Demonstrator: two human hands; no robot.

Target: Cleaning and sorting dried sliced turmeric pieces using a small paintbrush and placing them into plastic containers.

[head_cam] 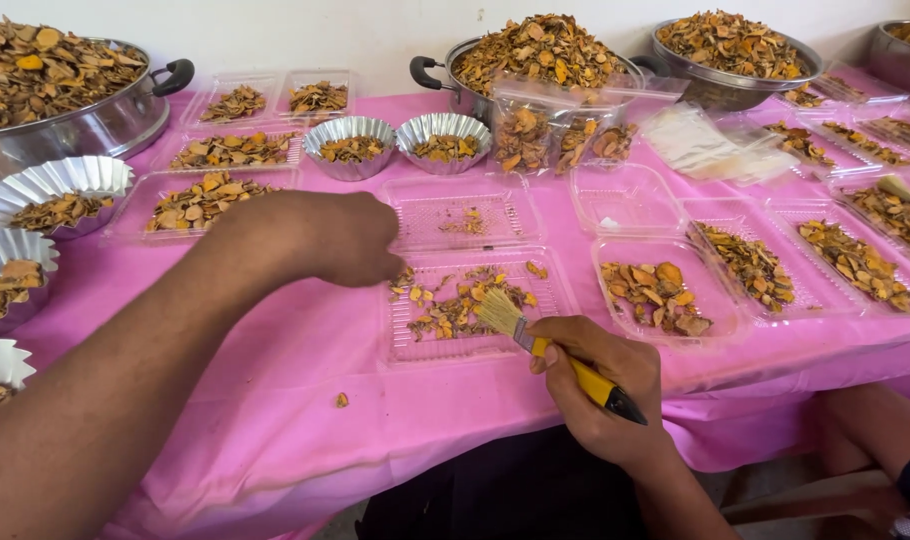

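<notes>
Right hand (pixel 600 385) grips a small brush (pixel 550 355) with a yellow handle, fingers (pixel 575 340) clenched round it, pale bristles resting on dried orange-brown chips in a clear plastic tray (pixel 475 305) at the bench's near-middle. Left hand (pixel 350 238) reaches across to the tray's left edge, fingers curled down; cannot tell if they pinch anything. One loose chip (pixel 342 400) lies on the pink tablecloth (pixel 275 400) near the front edge. A second clear tray (pixel 460 208), nearly bare, sits just behind the first. To the right, a tray of chips (pixel 660 290). Two foil cups (pixel 395 142) with chips stand behind. Big metal pots (pixel 70 125) heaped with chips at back left and back centre.
</notes>
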